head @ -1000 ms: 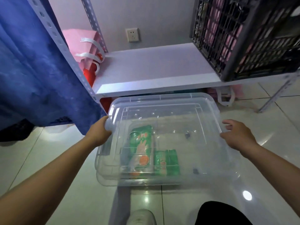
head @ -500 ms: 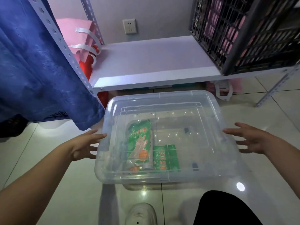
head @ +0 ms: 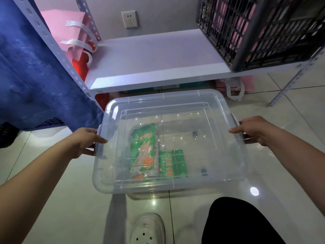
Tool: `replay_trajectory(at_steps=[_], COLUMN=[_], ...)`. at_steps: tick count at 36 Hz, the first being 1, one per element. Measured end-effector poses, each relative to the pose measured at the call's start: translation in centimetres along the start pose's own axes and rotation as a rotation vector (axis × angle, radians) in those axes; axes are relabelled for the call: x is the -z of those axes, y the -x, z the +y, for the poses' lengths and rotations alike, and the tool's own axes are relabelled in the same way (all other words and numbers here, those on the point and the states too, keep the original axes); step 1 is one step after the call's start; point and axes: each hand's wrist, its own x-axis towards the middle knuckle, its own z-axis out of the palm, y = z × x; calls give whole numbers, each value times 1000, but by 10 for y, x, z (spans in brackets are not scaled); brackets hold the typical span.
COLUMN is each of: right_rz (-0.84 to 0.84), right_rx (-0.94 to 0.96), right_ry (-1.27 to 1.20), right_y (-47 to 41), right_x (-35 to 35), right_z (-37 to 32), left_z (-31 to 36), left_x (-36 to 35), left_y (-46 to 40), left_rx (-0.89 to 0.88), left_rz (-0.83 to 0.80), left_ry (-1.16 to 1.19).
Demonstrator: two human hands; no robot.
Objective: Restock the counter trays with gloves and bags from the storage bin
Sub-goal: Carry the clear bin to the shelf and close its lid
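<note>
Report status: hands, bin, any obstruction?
Left hand and right hand on side latches of storage bin. Lid on. Green glove packs inside. Nothing in the way.

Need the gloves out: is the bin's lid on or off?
On: the clear lid covers the bin, both hands at its side latches.

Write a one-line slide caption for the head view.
Both hands, left hand and right hand, grip the side latches of a lidded clear storage bin holding two green glove packs.
</note>
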Motion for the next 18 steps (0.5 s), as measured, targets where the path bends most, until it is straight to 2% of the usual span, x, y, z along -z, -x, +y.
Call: replay_trajectory(at_steps=[5, 10, 15, 18], right_rz=[174, 167, 151, 85], right_rx=[76, 87, 125, 33], right_ry=[151, 87, -49, -191], right_y=[6, 8, 20, 37], right_x=[-12, -9, -8, -3], right_z=[-9, -3, 21, 45], left_z=[9, 15, -5, -31], left_x=[-11, -19, -6, -3], left_y=[5, 7, 12, 28], left_rx=[-49, -68, -67, -14], left_rz=[84, 134, 40, -62], left_ry=[-145, -231, 3, 165])
